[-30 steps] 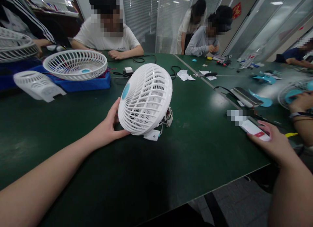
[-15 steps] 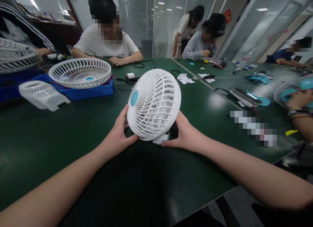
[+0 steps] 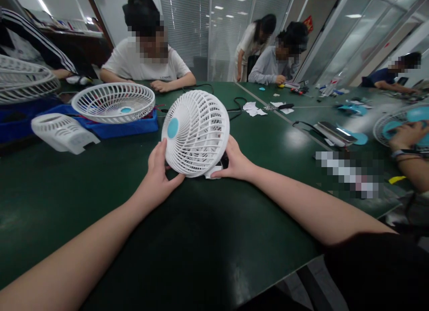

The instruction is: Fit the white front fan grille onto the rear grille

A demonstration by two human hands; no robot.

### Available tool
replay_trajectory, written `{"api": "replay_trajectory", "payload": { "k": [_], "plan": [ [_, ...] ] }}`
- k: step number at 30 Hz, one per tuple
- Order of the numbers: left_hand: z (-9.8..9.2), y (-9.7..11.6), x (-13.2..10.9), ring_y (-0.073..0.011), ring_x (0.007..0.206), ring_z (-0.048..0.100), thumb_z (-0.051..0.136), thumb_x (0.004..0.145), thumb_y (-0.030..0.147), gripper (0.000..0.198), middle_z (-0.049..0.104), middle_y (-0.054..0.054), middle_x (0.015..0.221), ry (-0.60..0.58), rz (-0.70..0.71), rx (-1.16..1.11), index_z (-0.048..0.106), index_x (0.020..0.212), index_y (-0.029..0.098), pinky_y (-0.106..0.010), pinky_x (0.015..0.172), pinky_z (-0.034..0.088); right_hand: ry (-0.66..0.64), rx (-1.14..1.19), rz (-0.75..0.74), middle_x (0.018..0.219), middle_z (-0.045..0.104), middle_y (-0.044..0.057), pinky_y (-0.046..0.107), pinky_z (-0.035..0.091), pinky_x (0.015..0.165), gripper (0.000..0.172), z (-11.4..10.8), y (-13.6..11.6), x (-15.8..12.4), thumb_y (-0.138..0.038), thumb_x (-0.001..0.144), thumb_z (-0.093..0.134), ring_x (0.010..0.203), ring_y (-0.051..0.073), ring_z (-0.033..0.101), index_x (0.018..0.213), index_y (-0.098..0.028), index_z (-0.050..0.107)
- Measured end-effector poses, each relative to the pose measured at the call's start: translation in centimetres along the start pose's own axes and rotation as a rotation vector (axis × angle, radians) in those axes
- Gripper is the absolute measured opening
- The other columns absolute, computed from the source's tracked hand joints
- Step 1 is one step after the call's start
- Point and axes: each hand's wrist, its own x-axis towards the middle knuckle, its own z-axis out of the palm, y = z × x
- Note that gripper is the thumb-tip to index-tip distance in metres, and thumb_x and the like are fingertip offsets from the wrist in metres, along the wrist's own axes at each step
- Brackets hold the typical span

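Note:
Between my two hands is a small white fan (image 3: 201, 132) with a ribbed round grille and a light-blue centre disc, tilted so that its front faces left. My left hand (image 3: 161, 170) grips its lower left side, thumb below the rim. On the other side my right hand (image 3: 236, 159) holds the lower right back, with the thumb by a white piece (image 3: 213, 171) under the grille. The fingers behind the fan are partly hidden. To the left, a loose white grille (image 3: 114, 103) with a blue centre rests on a blue bin (image 3: 124, 127).
A white plastic housing (image 3: 63, 132) lies in front of the bin. Further left is another white grille (image 3: 25, 81). White papers (image 3: 254, 109) and a black cable (image 3: 237, 106) lie behind the fan. At right, a co-worker's hand (image 3: 410, 136) touches a fan with blue blades.
The fan has moved a little left and away from me, with both hands still on it. The grille now faces slightly more to the left.

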Motion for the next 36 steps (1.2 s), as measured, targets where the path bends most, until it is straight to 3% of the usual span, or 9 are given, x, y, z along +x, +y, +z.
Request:
{"api": "replay_trajectory", "payload": {
  "k": [2,4,6,8,13,17,24,32,36],
  "plan": [
    [-0.2,-0.4,0.2,-0.0417,0.146,0.022,0.072,0.075,0.038,0.106,0.01,-0.017,0.159,0.005,-0.005,-0.002,0.005,0.156,0.029,-0.051,0.1,0.051,0.085,-0.067,-0.003,0.159,0.015,0.018,0.051,0.017,0.122,0.122,-0.2,-1.1,-0.3,-0.074,0.06,0.073,0.15,0.03,0.011,0.152,-0.017,0.016],
    [-0.3,-0.6,0.3,-0.0407,0.145,0.026,0.072,0.077,0.04,0.106,0.009,-0.016,0.16,-0.009,-0.021,0.004,0.004,0.157,0.029,-0.05,0.101,0.05,0.142,-0.094,0.03,0.149,0.035,0.019,0.05,0.029,0.117,0.107,-0.6,-2.2,-0.8,-0.066,0.067,0.073,0.141,0.03,0.031,0.148,-0.016,0.024],
    [-0.4,-0.6,0.2,-0.0395,0.143,0.031,0.071,0.078,0.04,0.105,0.008,-0.015,0.161,-0.021,-0.039,0.023,0.003,0.157,0.03,-0.051,0.104,0.047,0.086,-0.052,0.08,0.123,0.057,0.015,0.046,0.045,0.102,0.094,-0.9,-3.1,-1.1,-0.057,0.073,0.072,0.116,0.026,0.054,0.144,-0.014,0.028],
    [-0.4,-0.6,0.1,-0.0382,0.14,0.037,0.071,0.079,0.04,0.104,0.009,-0.015,0.161,-0.018,-0.049,0.031,0.003,0.157,0.03,-0.052,0.106,0.045,-0.016,0.001,0.12,0.101,0.062,0.008,0.041,0.051,0.085,0.086,-0.9,-3.5,-1.2,-0.054,0.072,0.074,0.093,0.022,0.061,0.138,-0.014,0.034],
    [-0.4,-0.2,-0.1,-0.0352,0.138,0.042,0.069,0.081,0.037,0.1,0.009,-0.014,0.162,-0.009,-0.059,0.0,0.004,0.157,0.031,-0.05,0.107,0.044,-0.091,0.001,0.16,0.106,0.063,0.011,0.039,0.052,0.078,0.066,-0.3,-3.9,-0.9,-0.049,0.067,0.08,0.095,0.024,0.063,0.113,-0.017,0.046],
    [-0.5,0.2,0.0,-0.0346,0.142,0.036,0.066,0.085,0.035,0.096,0.006,-0.014,0.163,-0.029,-0.071,-0.004,0.003,0.157,0.031,-0.049,0.11,0.042,-0.13,0.024,0.172,0.106,0.065,0.011,0.041,0.05,0.082,0.06,-0.4,-3.7,-0.8,-0.045,0.07,0.078,0.097,0.026,0.064,0.112,-0.018,0.045],
    [-0.6,0.4,0.1,-0.0266,0.118,0.06,0.066,0.084,0.033,0.089,0.011,-0.013,0.161,0.014,-0.116,-0.067,0.012,0.155,0.037,-0.044,0.098,0.053,-0.079,0.014,0.171,0.104,0.065,0.008,0.045,0.044,0.091,0.06,-0.2,-3.0,-0.5,-0.041,0.073,0.071,0.096,0.024,0.063,0.12,-0.018,0.042],
    [-0.8,0.7,-0.3,-0.025,0.113,0.061,0.062,0.085,0.029,0.084,0.017,-0.013,0.158,0.029,-0.102,0.042,0.015,0.154,0.037,-0.046,0.098,0.052,-0.035,0.053,0.186,0.114,0.063,0.012,0.05,0.042,0.094,0.057,0.3,-2.6,-0.1,-0.036,0.073,0.066,0.103,0.028,0.061,0.12,-0.019,0.039],
    [-1.1,1.1,-0.5,-0.0327,0.133,0.048,0.059,0.082,0.023,0.083,0.014,-0.013,0.161,0.022,-0.099,0.099,0.018,0.153,0.032,-0.054,0.11,0.04,-0.022,-0.003,0.193,0.113,0.06,0.015,0.048,0.046,0.088,0.058,0.3,-2.3,-0.5,-0.039,0.071,0.067,0.098,0.028,0.062,0.118,-0.016,0.041]
  ]
}}
